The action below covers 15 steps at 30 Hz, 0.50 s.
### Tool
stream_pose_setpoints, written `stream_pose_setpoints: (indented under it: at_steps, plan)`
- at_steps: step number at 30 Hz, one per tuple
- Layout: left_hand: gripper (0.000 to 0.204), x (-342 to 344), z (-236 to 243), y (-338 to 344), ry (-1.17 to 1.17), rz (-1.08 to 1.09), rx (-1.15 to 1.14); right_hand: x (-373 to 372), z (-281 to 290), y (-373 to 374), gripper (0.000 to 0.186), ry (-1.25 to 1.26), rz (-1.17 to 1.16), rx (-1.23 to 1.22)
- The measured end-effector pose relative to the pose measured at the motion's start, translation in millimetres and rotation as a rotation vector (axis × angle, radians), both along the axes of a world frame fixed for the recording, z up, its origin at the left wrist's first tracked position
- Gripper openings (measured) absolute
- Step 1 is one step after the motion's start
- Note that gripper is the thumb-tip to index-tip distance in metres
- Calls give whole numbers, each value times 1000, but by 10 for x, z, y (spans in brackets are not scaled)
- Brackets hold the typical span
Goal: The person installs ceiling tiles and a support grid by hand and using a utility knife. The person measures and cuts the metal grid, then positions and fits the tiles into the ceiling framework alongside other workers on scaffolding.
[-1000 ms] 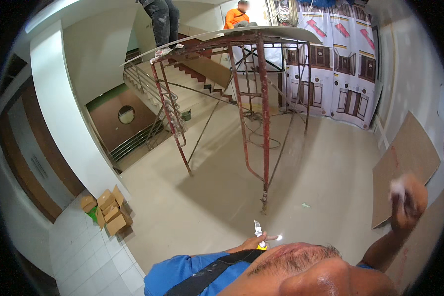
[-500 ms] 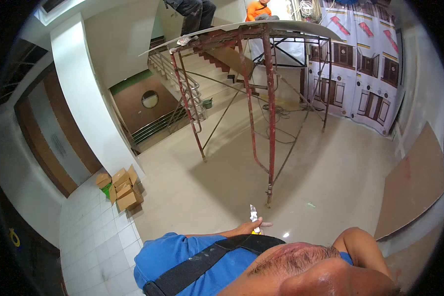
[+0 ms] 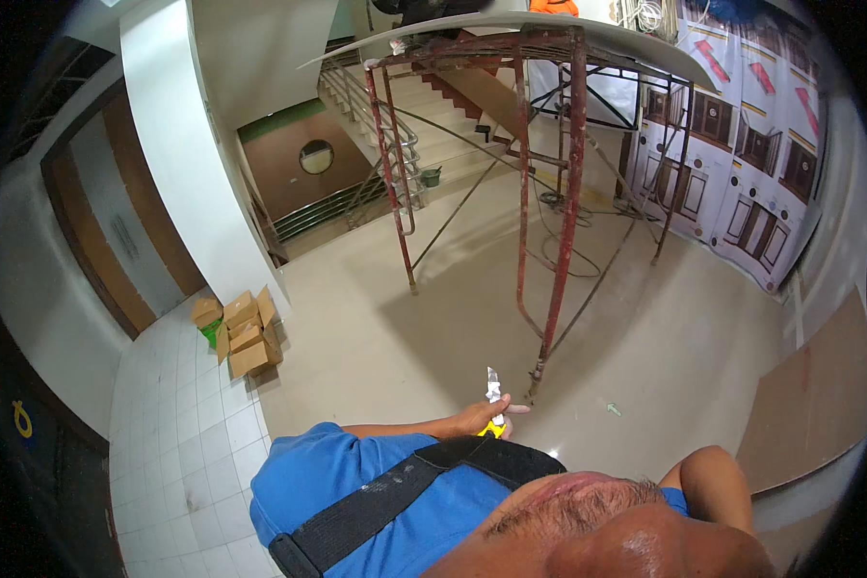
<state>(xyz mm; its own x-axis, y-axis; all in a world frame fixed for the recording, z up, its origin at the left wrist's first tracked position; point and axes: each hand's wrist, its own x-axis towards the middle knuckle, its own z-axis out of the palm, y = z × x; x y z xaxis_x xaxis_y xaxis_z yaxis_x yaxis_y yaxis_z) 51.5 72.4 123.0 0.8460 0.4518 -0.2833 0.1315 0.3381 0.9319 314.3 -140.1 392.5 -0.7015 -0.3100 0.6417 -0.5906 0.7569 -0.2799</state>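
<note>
While gripping a slim yellow-and-white tool [image 3: 494, 390] in the left hand [image 3: 482, 417], hold it in front of the chest, over the beige floor [image 3: 356, 328], with its shiny, bladelike tip pointing away. See the fingers [image 3: 517, 409] of that hand closed round the yellow end, with one stretched out to the right past it. Cannot tell the state of the right hand's fingers, hidden from view; see only a bent right arm [image 3: 711, 482]. Wear a blue shirt [image 3: 332, 458] with a black strap [image 3: 380, 503] across it. Spot a small pale-green scrap [image 3: 614, 409] on the floor, to the right of the tool. Beyond, see a worn red scaffold [image 3: 570, 164] carrying a wide pale board [image 3: 636, 46], with parts of two people on top, one in dark clothing [image 3: 438, 10], one in orange [image 3: 554, 7]. Notice loose cable [image 3: 554, 200] on the floor beneath. Farther back, find a staircase [image 3: 424, 101] and a dark green bucket [image 3: 432, 177] near its foot. To the left, see cardboard boxes [image 3: 250, 337] beside a white column [image 3: 178, 144]; to the right, a brown sheet [image 3: 800, 395] and, behind it, a printed hanging [image 3: 732, 173]
</note>
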Motion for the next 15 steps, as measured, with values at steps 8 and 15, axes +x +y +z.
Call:
stream_pose_setpoints:
  at_steps: [8, 15]
  plan:
    - [79, 228, -112, -38, -44, 2, 22, 284, 161, 112, 19, 5, 67, 4]
    - [82, 657, 326, -345, -111, 224, 97, 974, 452, 220, 18, 303, -268, -1]
